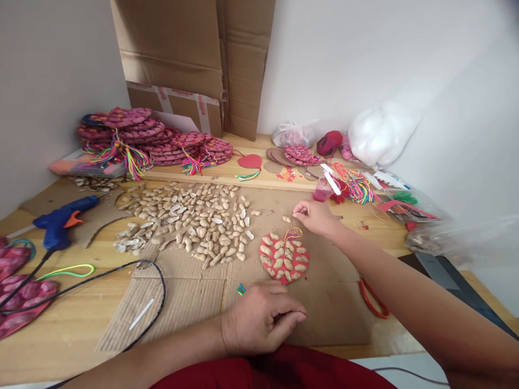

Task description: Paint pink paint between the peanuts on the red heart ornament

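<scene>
A red heart-shaped piece lies on the cardboard, with rows of peanuts in their shells on it and a yellow cord loop at its top. Just beyond it, my right hand reaches in with thumb and fingertips pinched together. A single peanut lies beside those fingertips; whatever sits inside the pinch is too small to make out. Nearer to me, my left hand rests curled closed below the red piece, with nothing visible in it. A small blue-green cord bit is beside its wrist.
Loose peanuts spread across the cardboard's left. A blue glue gun lies far left, its black cable curving toward me. Stacked pink pieces with tassels stand behind. Orange-handled scissors lie under my right forearm; a pink cup is beyond.
</scene>
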Available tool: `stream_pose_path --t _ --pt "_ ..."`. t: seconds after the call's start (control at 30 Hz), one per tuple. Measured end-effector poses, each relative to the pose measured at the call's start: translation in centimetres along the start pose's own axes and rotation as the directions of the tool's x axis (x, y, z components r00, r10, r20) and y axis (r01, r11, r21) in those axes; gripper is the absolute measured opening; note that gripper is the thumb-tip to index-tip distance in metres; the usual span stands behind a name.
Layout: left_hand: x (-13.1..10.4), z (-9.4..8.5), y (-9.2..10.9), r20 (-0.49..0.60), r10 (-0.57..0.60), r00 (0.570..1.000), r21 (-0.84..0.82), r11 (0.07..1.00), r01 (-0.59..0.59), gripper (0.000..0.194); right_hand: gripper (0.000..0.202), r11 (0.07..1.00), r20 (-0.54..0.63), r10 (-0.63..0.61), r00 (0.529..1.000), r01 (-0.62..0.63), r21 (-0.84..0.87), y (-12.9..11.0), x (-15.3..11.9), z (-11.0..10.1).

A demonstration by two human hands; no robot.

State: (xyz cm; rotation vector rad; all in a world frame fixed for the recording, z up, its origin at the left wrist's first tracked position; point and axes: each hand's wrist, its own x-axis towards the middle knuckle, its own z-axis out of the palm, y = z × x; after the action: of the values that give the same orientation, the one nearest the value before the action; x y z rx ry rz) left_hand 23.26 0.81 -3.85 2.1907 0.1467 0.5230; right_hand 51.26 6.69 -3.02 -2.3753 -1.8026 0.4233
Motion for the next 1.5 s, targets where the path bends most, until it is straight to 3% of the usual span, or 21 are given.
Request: stream_pose_path --t 0.17,0.43,0.73,0.9,1.07,1.23,1.5 --pt "0.1 0.2 -0.2 -0.104 -0.055 0.993 0.005 0.998 0.055 0.019 0.036 1.0 -0.017 -0.008 1.0 0.008 -0.002 -0.1 0.4 0.5" --pt "0.1 0.2 -0.2 -0.092 -0.113 0.989 -0.001 0.993 0.114 0.016 0.037 0.996 -0.034 -0.065 0.997 0.067 0.056 -0.2 0.3 0.6" --pt "0.2 0.1 -0.2 -0.116 -0.102 0.988 -0.034 0.995 0.099 0.018 0.036 0.945 -0.048 -0.065 0.997 0.077 0.318 1.2 -0.8 0.6" --pt "0.1 0.0 -0.2 -0.123 -0.103 0.987 -0.059 0.994 0.096 0.02 0.035 0.838 -0.095 -0.009 0.995 0.059 0.542 3.6 -3.7 -0.6" --pt "0.1 0.0 -0.3 -0.12 -0.115 0.986 -0.076 0.991 0.106 0.021 0.032 0.797 -0.208 0.153 0.966 0.004 0.604 7.7 -6.4 -5.0" --pt "0.0 0.0 -0.4 -0.12 -0.095 0.988 -0.067 0.994 0.088 0.024 0.029 0.802 -0.254 0.343 0.904 -0.142 0.58 12.2 -6.8 -8.6" --pt "-0.1 -0.2 -0.3 -0.157 -0.063 0.986 -0.044 0.997 0.056 0.022 0.036 0.828 -0.219 0.499 0.839 -0.386 0.407 15.9 -6.4 -7.6"
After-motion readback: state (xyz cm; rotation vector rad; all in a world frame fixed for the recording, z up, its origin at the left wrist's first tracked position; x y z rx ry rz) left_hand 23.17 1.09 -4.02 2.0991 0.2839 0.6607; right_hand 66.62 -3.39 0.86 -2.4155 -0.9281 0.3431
